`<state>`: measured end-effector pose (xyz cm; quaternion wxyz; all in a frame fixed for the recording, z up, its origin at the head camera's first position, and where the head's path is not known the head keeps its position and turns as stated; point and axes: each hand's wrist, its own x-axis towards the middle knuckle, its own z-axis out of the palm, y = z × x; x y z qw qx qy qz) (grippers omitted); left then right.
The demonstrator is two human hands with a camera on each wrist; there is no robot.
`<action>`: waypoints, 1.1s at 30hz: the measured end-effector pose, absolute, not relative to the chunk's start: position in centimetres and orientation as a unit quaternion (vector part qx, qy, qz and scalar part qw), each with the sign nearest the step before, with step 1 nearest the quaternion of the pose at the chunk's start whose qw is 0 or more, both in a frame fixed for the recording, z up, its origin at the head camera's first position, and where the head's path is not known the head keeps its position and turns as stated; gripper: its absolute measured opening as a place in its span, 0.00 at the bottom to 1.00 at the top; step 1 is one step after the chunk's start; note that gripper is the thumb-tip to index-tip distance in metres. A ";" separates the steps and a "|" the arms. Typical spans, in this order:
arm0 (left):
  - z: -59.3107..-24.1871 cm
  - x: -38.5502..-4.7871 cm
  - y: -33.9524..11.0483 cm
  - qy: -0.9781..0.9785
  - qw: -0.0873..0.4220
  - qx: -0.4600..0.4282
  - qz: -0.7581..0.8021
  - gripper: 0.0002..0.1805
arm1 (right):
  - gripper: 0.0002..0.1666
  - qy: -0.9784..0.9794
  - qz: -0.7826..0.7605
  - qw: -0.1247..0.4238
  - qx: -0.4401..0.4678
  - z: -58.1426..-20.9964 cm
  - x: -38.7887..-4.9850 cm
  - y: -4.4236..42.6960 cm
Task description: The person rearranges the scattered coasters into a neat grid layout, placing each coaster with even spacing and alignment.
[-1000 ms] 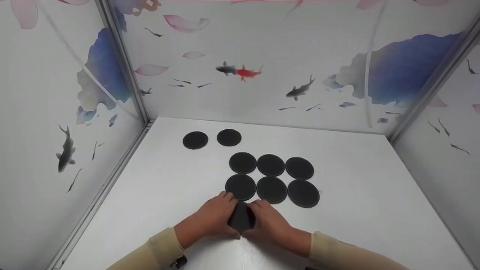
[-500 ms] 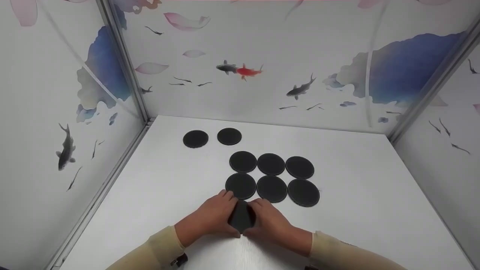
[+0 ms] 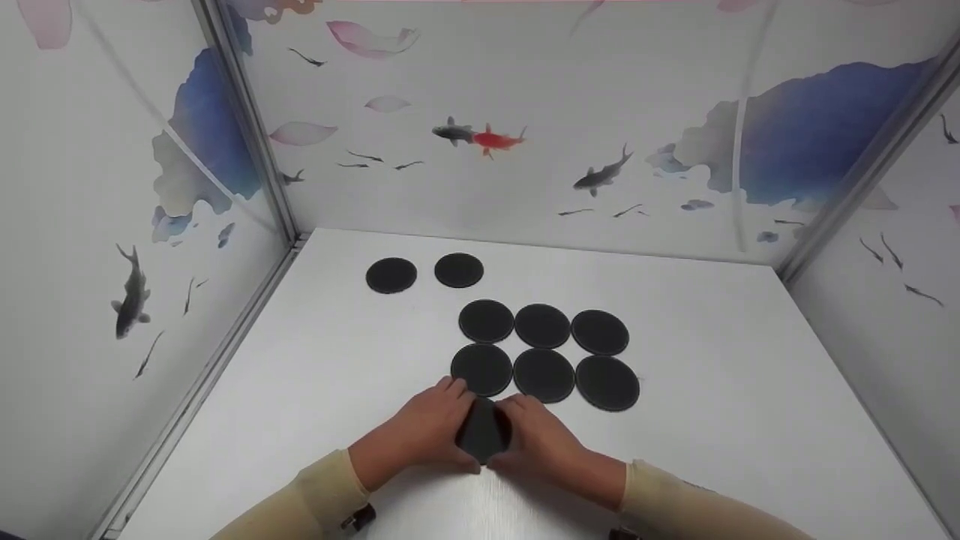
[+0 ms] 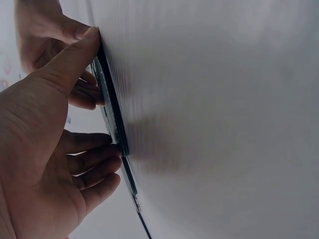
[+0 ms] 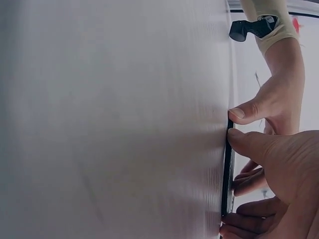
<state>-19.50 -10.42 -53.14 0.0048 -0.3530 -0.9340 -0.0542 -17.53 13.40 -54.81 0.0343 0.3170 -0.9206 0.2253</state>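
In the head view a black round coaster lies on the white table near its front, with both hands around it. My left hand holds its left edge between thumb and fingers, while my right hand grips the opposite edge. Both thumbs are at the near rim, close together. From the left wrist, the edge of the held coaster looks thick and layered; how many pieces lie there I cannot tell. The left fingertips also reach the rim of a flat coaster just beyond.
Several more black coasters lie flat in two touching rows beyond the hands. Two others, a left coaster and a right coaster, lie apart at the back left. Printed walls enclose the white table at back and sides.
The head view has tilted down very slightly, shifting everything a little. Both hands stay in the same place around the coaster, and the other coasters have not moved.
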 end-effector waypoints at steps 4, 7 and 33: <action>-53.1 -19.4 -10.4 -0.934 0.000 -0.351 -0.057 0.56 | 0.44 -0.923 0.228 0.012 0.309 -54.7 -17.6 13.5; -53.2 -19.4 -10.4 -0.935 -0.006 -0.349 -0.058 0.57 | 0.43 -0.923 0.230 0.002 0.308 -54.7 -17.6 13.7; -51.3 -21.1 -12.6 -0.944 -0.035 -0.289 -0.157 0.52 | 0.47 -0.920 0.305 0.000 0.247 -51.0 -26.0 29.8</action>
